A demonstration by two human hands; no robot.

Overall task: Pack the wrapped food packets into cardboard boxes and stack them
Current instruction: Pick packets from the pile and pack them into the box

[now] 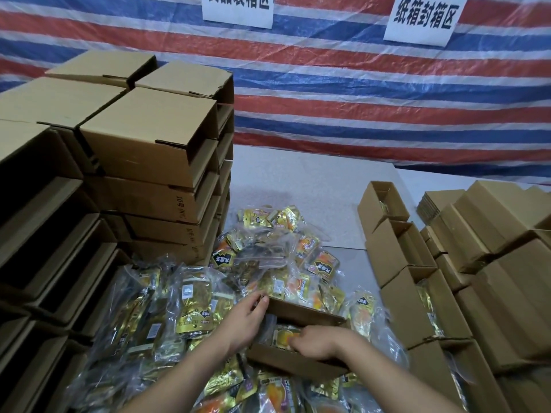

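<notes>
A small open cardboard box (301,363) sits on a heap of gold and orange wrapped food packets (268,263) in the middle of the table. My left hand (244,320) grips the box's left end, thumb on the far wall. Inside the box, the curled fingers of my right hand (316,341) press on a packet (283,335) that lies there. More bagged packets (167,317) spread to the left and toward me.
Tall stacks of closed cardboard boxes (143,150) fill the left side. A row of open boxes (399,263) holding packets runs along the right, with more cartons (507,263) behind it. A striped tarp (357,99) hangs at the back.
</notes>
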